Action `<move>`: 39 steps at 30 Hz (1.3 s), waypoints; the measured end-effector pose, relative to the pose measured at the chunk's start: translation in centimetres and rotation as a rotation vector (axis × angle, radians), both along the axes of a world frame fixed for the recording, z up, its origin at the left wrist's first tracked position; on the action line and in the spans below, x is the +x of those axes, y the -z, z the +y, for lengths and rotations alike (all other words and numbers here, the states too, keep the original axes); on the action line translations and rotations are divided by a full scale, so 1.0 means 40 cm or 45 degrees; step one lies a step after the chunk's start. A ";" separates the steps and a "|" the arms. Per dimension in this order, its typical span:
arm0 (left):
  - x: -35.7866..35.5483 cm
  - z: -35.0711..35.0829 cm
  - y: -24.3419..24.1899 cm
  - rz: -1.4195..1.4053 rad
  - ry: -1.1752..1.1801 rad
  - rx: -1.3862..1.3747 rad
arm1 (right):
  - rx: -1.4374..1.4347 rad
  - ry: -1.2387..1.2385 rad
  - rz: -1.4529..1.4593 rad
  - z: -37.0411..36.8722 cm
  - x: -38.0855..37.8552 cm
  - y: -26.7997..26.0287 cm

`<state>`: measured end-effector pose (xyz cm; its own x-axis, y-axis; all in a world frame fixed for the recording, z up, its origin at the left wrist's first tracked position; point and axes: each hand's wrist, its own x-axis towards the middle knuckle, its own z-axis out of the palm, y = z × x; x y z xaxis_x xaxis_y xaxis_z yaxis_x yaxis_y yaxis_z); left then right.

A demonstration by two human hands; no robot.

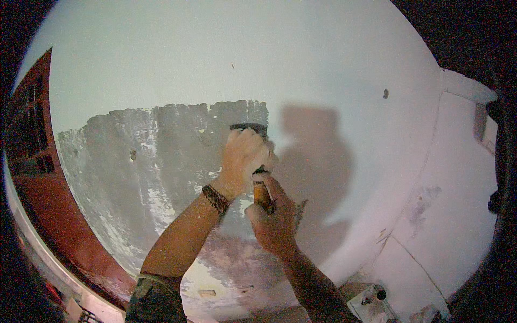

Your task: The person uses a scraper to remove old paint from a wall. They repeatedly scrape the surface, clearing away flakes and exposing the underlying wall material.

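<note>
A scraper with a wide dark blade (248,126) and an orange-and-black handle (262,196) rests against a painted wall (181,68). Wrapped around its upper part, just below the blade, is my left hand (244,155), with a braided band on the wrist. My right hand (274,218) grips the handle lower down. The blade lies near the upper right end of a grey scraped patch (181,137), which has ragged upper edges and pale streaks of remaining coating. Both hands hide parts of the tool.
A red-brown door or window frame (68,194) curves along the left. Small holes mark the wall, one at the upper right (385,93). A wall corner runs down the right side. At the lower right stands a white object with a dark round part (373,300).
</note>
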<state>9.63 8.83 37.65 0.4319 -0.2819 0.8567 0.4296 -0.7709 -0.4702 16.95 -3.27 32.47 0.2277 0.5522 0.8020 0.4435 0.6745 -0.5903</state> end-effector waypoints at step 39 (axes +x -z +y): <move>0.049 -0.024 0.497 0.161 0.163 -0.089 | -0.607 -0.169 0.050 -0.020 0.099 0.603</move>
<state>11.60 7.87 17.75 0.5020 -0.2833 0.8171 0.2664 -0.8482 -0.4578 20.91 -4.09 8.36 0.1557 0.8819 0.4450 0.3430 0.3742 -0.8616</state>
